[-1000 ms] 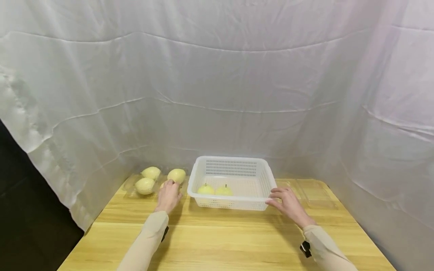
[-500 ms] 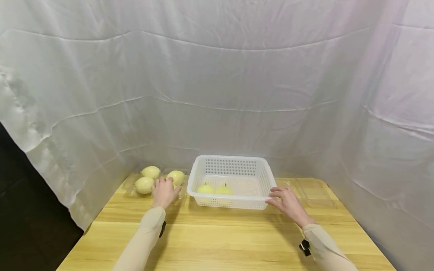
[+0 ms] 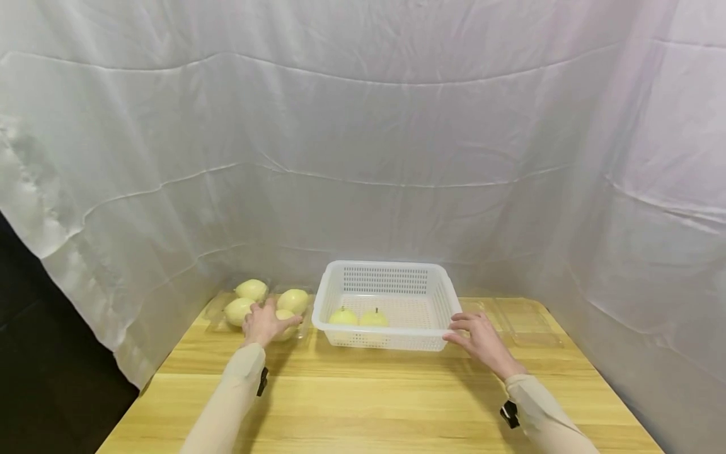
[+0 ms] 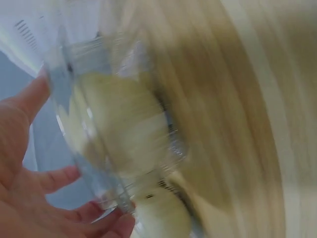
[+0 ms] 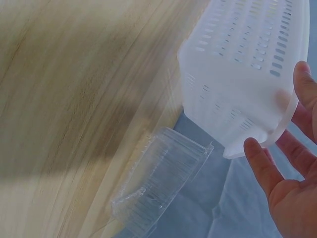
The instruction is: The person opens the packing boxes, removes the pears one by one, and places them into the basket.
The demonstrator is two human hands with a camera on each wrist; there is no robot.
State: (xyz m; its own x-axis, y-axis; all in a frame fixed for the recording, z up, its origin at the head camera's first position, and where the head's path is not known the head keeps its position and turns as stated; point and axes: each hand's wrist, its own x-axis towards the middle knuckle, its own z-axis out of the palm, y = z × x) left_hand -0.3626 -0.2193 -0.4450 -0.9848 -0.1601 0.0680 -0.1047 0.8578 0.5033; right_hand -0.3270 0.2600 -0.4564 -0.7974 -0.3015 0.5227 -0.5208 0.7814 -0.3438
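My left hand is spread between two clear plastic trays holding several lemons. In the left wrist view its thumb and fingertips lie along the rim of a clear tray, with a lemon inside, slightly blurred. Behind that hand in the head view, a front-left lemon is partly covered. My right hand grips the right front corner of a white perforated basket, fingers showing through its translucent wall in the right wrist view. Two pale yellow pears with upright stems sit at the basket's front left.
Clear plastic trays lie right of the basket; one clear tray also shows in the right wrist view. Grey-white cloth hangs behind and beside the wooden table.
My left hand has shifted left and its fingers have spread, uncovering more of the front lemon in the right-hand tray. The right hand and basket have stayed in place.
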